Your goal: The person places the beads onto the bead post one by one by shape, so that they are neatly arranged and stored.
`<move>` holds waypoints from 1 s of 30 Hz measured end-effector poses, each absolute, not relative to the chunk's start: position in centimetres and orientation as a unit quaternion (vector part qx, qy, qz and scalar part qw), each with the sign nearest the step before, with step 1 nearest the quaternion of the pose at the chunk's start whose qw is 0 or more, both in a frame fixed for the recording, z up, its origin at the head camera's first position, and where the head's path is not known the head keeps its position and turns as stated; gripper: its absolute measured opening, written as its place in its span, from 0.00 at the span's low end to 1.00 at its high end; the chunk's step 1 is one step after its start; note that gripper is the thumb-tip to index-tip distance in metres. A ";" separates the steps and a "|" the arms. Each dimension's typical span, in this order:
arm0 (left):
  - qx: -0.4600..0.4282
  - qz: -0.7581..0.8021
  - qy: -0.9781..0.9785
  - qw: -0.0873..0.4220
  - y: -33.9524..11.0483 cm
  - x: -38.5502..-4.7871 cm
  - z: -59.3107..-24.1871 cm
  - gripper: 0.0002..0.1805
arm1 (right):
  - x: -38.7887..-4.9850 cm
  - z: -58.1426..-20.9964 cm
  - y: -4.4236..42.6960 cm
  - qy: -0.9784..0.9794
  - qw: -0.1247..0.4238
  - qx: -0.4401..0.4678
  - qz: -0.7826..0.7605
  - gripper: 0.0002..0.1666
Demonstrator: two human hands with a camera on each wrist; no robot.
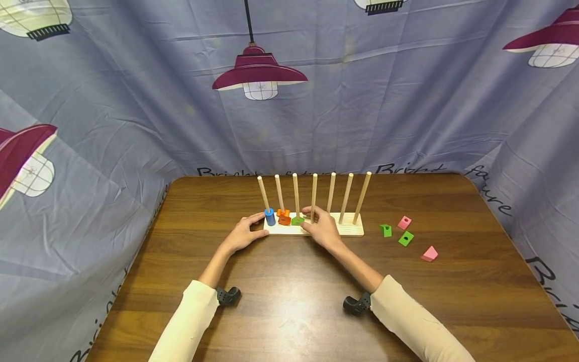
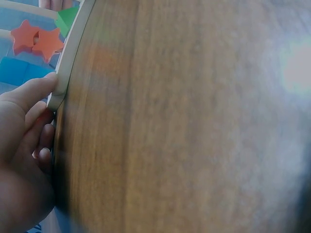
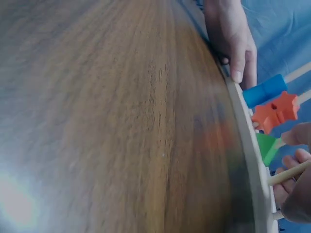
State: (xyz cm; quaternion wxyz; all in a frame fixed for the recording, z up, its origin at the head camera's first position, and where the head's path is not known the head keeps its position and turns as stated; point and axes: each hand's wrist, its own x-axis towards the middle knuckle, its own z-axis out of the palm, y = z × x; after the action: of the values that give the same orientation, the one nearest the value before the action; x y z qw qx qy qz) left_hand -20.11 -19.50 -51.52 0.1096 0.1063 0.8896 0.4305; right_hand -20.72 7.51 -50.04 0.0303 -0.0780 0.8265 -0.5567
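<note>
A wooden peg board with several upright pegs stands on the table. My left hand grips its left end, thumb at the front edge, beside a blue cylinder on the first peg. Orange star-shaped pieces are on the second peg, a green piece low on the third. Around the fourth peg, my right hand has its thumb and fingers apart, thumb close to the green piece. In the right wrist view, the thumb tip is near the peg above the green piece; some fingers are behind the fourth peg.
Right of the board lie two green pieces and two pink pieces on the brown wooden table. A patterned blue-grey curtain hangs behind the table and at its sides.
</note>
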 end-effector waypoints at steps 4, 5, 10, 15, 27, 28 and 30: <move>0.103 0.432 0.889 0.109 -19.5 -20.1 -51.4 0.36 | -19.9 -48.7 8.6 0.801 0.031 -0.101 -0.589 0.29; 0.102 0.432 0.889 0.109 -19.4 -20.1 -51.4 0.36 | -19.7 -48.3 8.9 0.793 0.029 -0.109 -0.599 0.30; 0.103 0.427 0.892 0.109 -19.4 -20.0 -51.4 0.37 | -18.7 -46.3 11.2 0.771 0.015 -0.124 -0.625 0.25; 0.106 0.426 0.892 0.105 -19.3 -20.0 -51.4 0.37 | -18.3 -44.8 14.5 0.748 -0.006 -0.099 -0.657 0.17; 0.104 0.433 0.889 0.103 -19.3 -20.0 -51.4 0.36 | -16.7 -47.1 24.1 0.779 -0.056 0.010 -0.624 0.24; 0.104 0.435 0.888 0.103 -19.3 -20.0 -51.4 0.36 | -16.5 -47.4 24.7 0.788 -0.055 0.023 -0.613 0.25; 0.105 0.435 0.889 0.101 -19.4 -20.0 -51.4 0.36 | -16.1 -47.9 25.6 0.804 -0.048 0.036 -0.591 0.26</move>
State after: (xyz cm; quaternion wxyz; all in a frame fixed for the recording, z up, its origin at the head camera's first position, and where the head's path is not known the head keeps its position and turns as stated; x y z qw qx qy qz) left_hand -20.00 -19.36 -51.43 0.1006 0.1049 0.8888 0.4346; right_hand -16.14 25.61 -47.85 -0.0479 0.0360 0.8043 -0.5912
